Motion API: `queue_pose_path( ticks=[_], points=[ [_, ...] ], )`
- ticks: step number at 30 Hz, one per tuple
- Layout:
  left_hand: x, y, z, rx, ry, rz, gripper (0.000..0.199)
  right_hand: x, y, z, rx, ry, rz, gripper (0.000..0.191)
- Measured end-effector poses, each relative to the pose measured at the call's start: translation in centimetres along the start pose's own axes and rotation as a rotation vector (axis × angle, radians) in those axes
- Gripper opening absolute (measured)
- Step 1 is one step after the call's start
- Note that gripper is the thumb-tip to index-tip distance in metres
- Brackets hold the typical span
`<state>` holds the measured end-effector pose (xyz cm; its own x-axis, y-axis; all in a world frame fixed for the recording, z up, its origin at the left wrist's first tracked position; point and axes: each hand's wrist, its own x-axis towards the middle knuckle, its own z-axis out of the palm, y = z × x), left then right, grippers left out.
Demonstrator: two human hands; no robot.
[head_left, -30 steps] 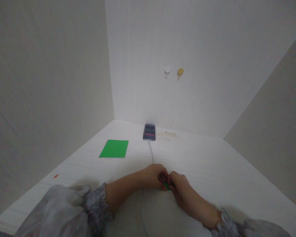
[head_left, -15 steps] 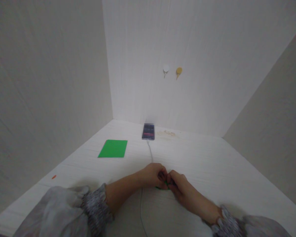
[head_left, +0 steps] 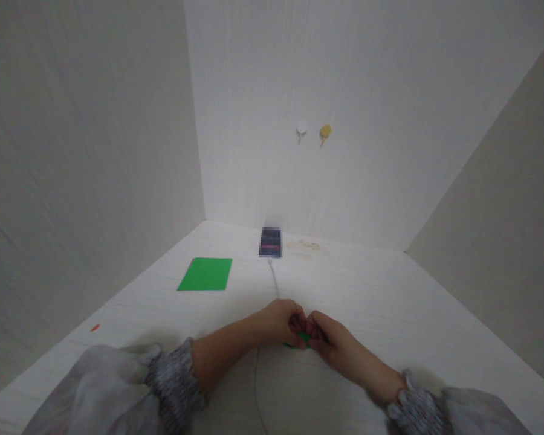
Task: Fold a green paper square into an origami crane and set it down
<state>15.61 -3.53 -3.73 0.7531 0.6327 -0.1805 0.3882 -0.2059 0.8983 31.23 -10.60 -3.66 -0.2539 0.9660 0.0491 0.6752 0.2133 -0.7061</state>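
Observation:
Both of my hands meet above the white surface, near the bottom middle of the view. Between them is a small piece of green paper (head_left: 304,336), mostly covered by my fingers. My left hand (head_left: 284,321) is closed with its fingertips on the paper's left part. From the other side my right hand (head_left: 329,335) pinches the paper with thumb and fingers. How the paper is folded I cannot make out. A flat green square sheet (head_left: 206,274) lies to the left, apart from both hands.
A phone-like device (head_left: 271,242), blurred out, leans at the back wall. Its pale cable (head_left: 256,380) runs under my left arm. A small orange scrap (head_left: 95,327) lies far left. One white hook (head_left: 301,128) and one yellow hook (head_left: 325,131) are on the back wall. Walls stand on both sides.
The view has shifted slightly. My fingers have moved a little on the green paper, and a bit more of it shows between the hands. The green square sheet stays put.

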Motion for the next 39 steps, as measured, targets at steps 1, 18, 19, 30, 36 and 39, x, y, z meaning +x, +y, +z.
queue_pose_path(
  ticks=[1, 18, 19, 30, 36, 39],
  points=[
    [-0.1, 0.1, 0.0, 0.021, 0.004, 0.011, 0.029, 0.0, 0.1, 0.1, -0.005, 0.009, -0.005, 0.014],
    [-0.3, 0.6, -0.1, 0.099, -0.004, 0.053, 0.027, 0.6, 0.7, 0.7, -0.276, 0.128, -0.011, 0.011],
    [-0.3, 0.6, -0.2, 0.099, -0.011, 0.057, 0.027, 0.5, 0.6, 0.6, -0.272, 0.118, -0.008, 0.011],
    [-0.5, 0.4, -0.4, 0.054, -0.054, 0.064, 0.034, 0.6, 1.2, -0.5, -0.132, 0.029, -0.009, 0.019],
    [-0.4, 0.5, -0.3, -0.042, -0.034, -0.003, 0.033, 0.7, 1.7, -0.8, -0.072, 0.001, 0.022, 0.022],
    [-0.5, 0.8, -0.2, -0.06, -0.012, -0.038, 0.033, 0.5, 1.6, -0.9, -0.052, -0.003, 0.009, 0.023]
  ],
)
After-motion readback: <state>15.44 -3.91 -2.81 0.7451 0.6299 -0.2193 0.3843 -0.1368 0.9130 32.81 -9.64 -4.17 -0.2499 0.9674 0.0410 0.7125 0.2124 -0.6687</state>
